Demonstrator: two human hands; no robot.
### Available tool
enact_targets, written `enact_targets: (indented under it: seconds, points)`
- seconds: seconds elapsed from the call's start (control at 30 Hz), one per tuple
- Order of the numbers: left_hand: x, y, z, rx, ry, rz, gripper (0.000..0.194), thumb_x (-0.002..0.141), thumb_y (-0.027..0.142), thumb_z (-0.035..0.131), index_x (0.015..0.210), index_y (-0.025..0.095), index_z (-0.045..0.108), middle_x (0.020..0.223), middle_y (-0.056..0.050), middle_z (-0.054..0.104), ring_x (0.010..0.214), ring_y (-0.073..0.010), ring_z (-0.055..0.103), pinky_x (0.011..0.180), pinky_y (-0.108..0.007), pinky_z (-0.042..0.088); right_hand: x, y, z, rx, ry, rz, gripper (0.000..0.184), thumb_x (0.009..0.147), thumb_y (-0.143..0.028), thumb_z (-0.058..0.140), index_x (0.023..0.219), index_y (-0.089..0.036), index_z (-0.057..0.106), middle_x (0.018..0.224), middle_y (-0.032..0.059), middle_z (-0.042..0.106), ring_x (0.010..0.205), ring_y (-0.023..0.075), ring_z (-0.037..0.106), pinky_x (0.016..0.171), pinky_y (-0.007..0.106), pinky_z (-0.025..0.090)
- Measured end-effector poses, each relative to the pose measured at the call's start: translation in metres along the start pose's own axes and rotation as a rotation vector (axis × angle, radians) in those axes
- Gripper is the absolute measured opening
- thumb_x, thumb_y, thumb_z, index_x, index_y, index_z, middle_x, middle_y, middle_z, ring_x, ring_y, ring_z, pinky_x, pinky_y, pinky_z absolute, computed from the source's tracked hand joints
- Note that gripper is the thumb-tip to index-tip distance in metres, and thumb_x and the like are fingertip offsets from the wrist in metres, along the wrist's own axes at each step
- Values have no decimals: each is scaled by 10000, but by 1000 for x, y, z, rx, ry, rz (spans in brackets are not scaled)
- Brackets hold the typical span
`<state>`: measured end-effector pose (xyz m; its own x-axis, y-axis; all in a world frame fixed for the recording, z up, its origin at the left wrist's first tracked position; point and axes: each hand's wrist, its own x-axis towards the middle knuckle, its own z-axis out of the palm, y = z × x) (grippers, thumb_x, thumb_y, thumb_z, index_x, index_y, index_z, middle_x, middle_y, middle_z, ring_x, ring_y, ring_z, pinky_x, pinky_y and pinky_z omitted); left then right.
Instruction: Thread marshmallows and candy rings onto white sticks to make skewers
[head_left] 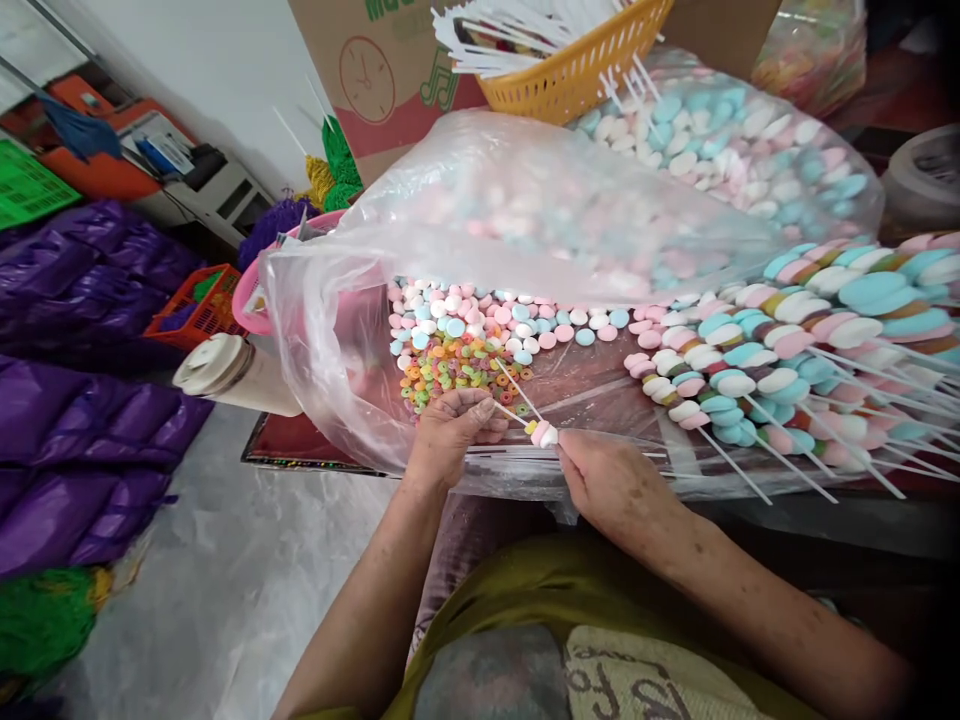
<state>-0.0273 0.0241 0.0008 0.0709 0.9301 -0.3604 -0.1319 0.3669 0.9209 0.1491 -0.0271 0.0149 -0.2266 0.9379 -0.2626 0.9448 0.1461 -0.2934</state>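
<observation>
In the head view, take the heap of ring candies (457,372) as the landmark. Just on its near side, the left hand (448,432) has its grip pinched round a thin white stick (511,412), and to the right of that the right hand (622,488) grips the near end of a sweet cluster (543,434), pink and white with a yellow piece. Holding opposite ends probably keeps the stick straight and steady. The cluster thus lies between the two grips, touching the right fingertips and just apart from the left. A second stick (519,389) slants from it toward the heap; how it is held cannot be told. Loose pastel sweets (501,318) spread beyond the heap, likely for easy reach, while loaded skewers (731,383) lie well to its right, seemingly stacked out of the way.
</observation>
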Motion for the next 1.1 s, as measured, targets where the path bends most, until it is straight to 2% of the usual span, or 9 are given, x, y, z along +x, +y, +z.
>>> enact_targets:
  seconds: [0.27, 0.43, 0.6, 0.77, 0.87, 0.97, 1.0, 1.03, 1.1]
  points:
    - [-5, -4, -2, -305, -14, -108, 260, 570, 161, 768, 799, 114, 653, 675, -32, 679, 691, -162, 681, 648, -249, 556, -7, -3, -3, -67, -49, 51, 220, 897, -176, 348, 873, -161, 567, 803, 70, 644, 708, 179, 580, 543, 282, 241]
    - [-2, -3, -4, -399, -88, -154, 272, 560, 110, 767, 812, 101, 664, 635, -20, 654, 598, -111, 637, 579, -208, 539, -13, -4, 0, -63, 24, -10, 208, 869, -128, 369, 886, -169, 573, 852, 63, 645, 736, 183, 595, 542, 284, 258]
    - [4, -1, -3, -432, -228, -177, 311, 523, 155, 802, 798, 101, 668, 570, 4, 595, 499, -74, 547, 435, -170, 468, -15, -1, -3, -59, -2, -27, 194, 841, -108, 396, 875, -168, 577, 840, 59, 641, 767, 193, 605, 561, 285, 284]
    - [13, 15, 2, -212, -276, -176, 269, 525, 221, 807, 725, 121, 658, 453, 40, 521, 372, -41, 428, 322, -142, 331, -13, 3, -9, -42, -48, -24, 192, 836, -103, 389, 853, -173, 567, 820, 54, 647, 718, 181, 605, 551, 283, 275]
    - [16, 25, 7, 18, -315, -189, 282, 497, 234, 818, 704, 116, 667, 484, 26, 551, 380, -43, 445, 329, -149, 337, -13, 9, -11, -10, -45, -35, 176, 824, -106, 394, 811, -167, 558, 792, 60, 638, 725, 181, 599, 571, 274, 288]
    - [22, 29, 15, 231, -460, -213, 315, 503, 286, 816, 723, 105, 681, 563, -2, 584, 403, -51, 464, 351, -172, 362, -9, 20, -6, 72, 51, -87, 183, 823, -133, 377, 759, -163, 545, 741, 60, 617, 684, 166, 572, 582, 263, 304]
    - [25, 30, 18, 258, -464, -177, 339, 533, 329, 800, 764, 109, 684, 596, -10, 592, 414, -55, 468, 361, -180, 367, -5, 25, -4, 121, 111, -107, 201, 836, -159, 364, 736, -164, 539, 713, 55, 604, 655, 155, 553, 581, 259, 311]
    - [30, 30, 22, 280, -415, -96, 351, 592, 378, 759, 817, 119, 684, 633, -19, 602, 432, -61, 474, 379, -189, 376, 1, 29, -1, 177, 180, -106, 227, 851, -196, 354, 715, -164, 532, 682, 48, 588, 627, 144, 531, 578, 252, 318]
    - [43, 29, 29, 427, -208, 171, 323, 727, 403, 638, 924, 149, 673, 731, -41, 625, 517, -87, 518, 464, -217, 426, 20, 37, 0, 293, 313, -22, 278, 873, -293, 350, 707, -167, 534, 630, 26, 557, 591, 130, 495, 563, 236, 329]
